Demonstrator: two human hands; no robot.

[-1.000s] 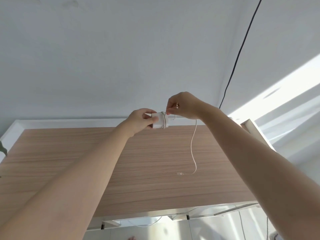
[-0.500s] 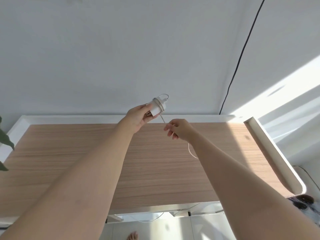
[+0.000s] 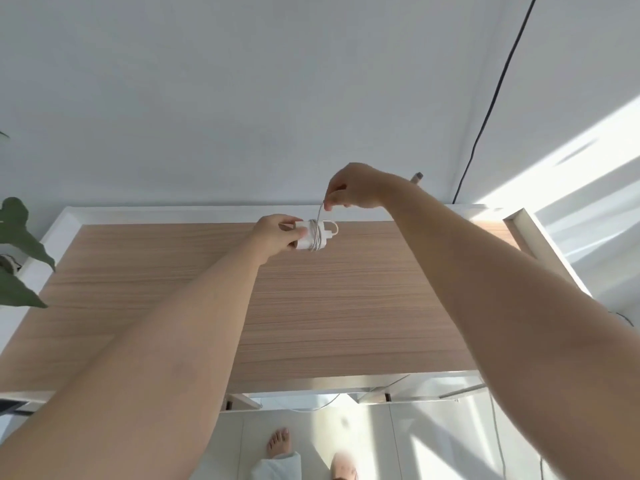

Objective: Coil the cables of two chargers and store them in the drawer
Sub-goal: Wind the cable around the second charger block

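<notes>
A white charger [image 3: 309, 239], wound with its cable [image 3: 319, 216], is gripped by the left hand [image 3: 277, 233] above the wooden desk's [image 3: 329, 306] far edge; the cable is pinched by the right hand [image 3: 353, 187], its end hidden.

Scene was bright w/ daylight coming in from the right: hard sunlit bands lay across the wall [image 3: 588, 157] well right of the pinching right hand [image 3: 353, 188], near blown-out, and pale patches lit the floor [image 3: 433, 441] far below the grip. The desk top [image 3: 346, 306] under the grip was evenly lit, no strong glare, w/ arms casting only soft shadow. Wide-angle lens bent desk edges outward toward frame sides; charger [image 3: 310, 239] in the left hand [image 3: 277, 233] looked soft, white-on-white so cable turns were hard to separate, and feet at the bottom edge were blurred.
</notes>
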